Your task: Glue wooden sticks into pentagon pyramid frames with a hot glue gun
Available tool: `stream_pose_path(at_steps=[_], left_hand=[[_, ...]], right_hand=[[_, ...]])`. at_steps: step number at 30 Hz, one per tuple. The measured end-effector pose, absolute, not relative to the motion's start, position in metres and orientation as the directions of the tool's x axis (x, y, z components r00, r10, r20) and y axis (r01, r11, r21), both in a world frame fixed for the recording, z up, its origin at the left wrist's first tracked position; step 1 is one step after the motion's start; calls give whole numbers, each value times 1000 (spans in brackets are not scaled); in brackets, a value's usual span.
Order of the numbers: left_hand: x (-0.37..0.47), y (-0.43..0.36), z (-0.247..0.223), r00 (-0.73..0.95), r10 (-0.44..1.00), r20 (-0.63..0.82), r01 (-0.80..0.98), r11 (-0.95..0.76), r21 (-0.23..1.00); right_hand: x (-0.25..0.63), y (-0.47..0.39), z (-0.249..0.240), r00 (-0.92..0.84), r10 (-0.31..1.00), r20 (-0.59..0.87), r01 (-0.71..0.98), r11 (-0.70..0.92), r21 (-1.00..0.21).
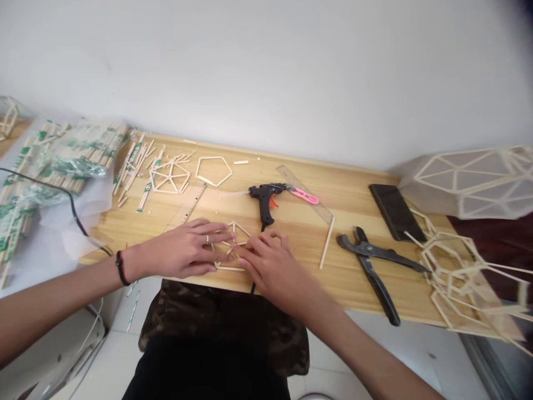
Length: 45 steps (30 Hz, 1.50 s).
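A small pentagon frame of pale wooden sticks (234, 226), with spokes meeting in its middle, lies near the table's front edge, partly covered by both hands. My left hand (189, 247), wearing a ring, rests over its left side with fingers stretched out flat. From the right, my right hand (270, 266) has bent fingers on the frame near its centre; the exact grip is partly hidden. Behind the hands a black glue gun (264, 203) with an orange trigger lies on its side. A clear ruler (189, 208) is just beyond my left hand.
A spoked pentagon (170, 178), a plain pentagon (214, 170) and loose sticks lie at back left, beside bagged chopsticks (91, 144). Rightward are a pink-handled cutter (305, 195), a single stick (327, 243), black-handled cutters (375, 272), a phone (393, 211) and stick frameworks (453, 266).
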<state>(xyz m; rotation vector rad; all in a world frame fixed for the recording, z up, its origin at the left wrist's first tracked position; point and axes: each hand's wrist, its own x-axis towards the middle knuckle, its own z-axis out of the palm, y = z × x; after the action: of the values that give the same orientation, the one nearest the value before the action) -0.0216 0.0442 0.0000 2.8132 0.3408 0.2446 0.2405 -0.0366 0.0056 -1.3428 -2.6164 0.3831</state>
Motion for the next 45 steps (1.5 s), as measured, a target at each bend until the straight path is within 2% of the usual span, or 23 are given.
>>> stream_pose_path(at_steps=[2,3,7,10,13,15,18,20,21,23,24,26,28,31,34,37,40,45], left_hand=[[-20,42,4,959,259,118,219,-936,275],[-19,40,5,958,263,117,228,-941,248],[-15,31,5,952,266,151,251,-962,109],[-14,24,1,946,240,219,242,-970,19],[-14,20,0,919,218,329,240,-970,-27],[-13,19,4,874,245,420,269,-963,2],[-10,18,19,753,399,524,370,-914,164],[-7,18,30,615,596,516,454,-803,386],[-5,18,33,531,708,466,477,-704,525],[-2,17,35,376,887,267,465,-430,774],[-2,16,33,326,932,157,444,-298,845],[-2,14,24,286,958,-1,432,-128,893],[-5,10,14,280,959,-48,464,-91,881],[-13,2,4,241,970,-21,522,-111,846],[-20,-8,1,279,944,176,608,-316,729],[-22,-16,-4,488,817,307,618,-572,539],[-21,-17,-12,591,753,289,601,-651,464],[-20,-11,-18,691,696,197,574,-694,435]], right_hand=[[247,-32,5,-554,828,84,752,541,-376],[250,-31,4,-527,842,112,764,528,-371],[252,-34,-4,-452,871,194,842,488,-230],[253,-39,-8,-430,877,215,861,470,-195],[254,-42,-10,-399,883,248,849,458,-262],[254,-41,-9,-372,885,280,823,454,-342],[252,-39,-1,-302,895,327,744,436,-506],[250,-35,9,-235,915,327,660,397,-637],[249,-34,13,-203,926,317,614,373,-696],[246,-30,20,-158,941,299,539,336,-772],[245,-29,20,-147,944,295,522,328,-787],[241,-27,16,-162,938,305,546,343,-764],[237,-26,4,-206,924,322,598,379,-706],[232,-29,-13,-271,901,339,639,431,-637],[228,-35,-19,-346,870,352,646,493,-583],[224,-42,-16,-495,801,337,660,599,-453],[217,-46,-13,-592,758,274,673,652,-349],[209,-47,-18,-614,756,226,700,654,-287]])
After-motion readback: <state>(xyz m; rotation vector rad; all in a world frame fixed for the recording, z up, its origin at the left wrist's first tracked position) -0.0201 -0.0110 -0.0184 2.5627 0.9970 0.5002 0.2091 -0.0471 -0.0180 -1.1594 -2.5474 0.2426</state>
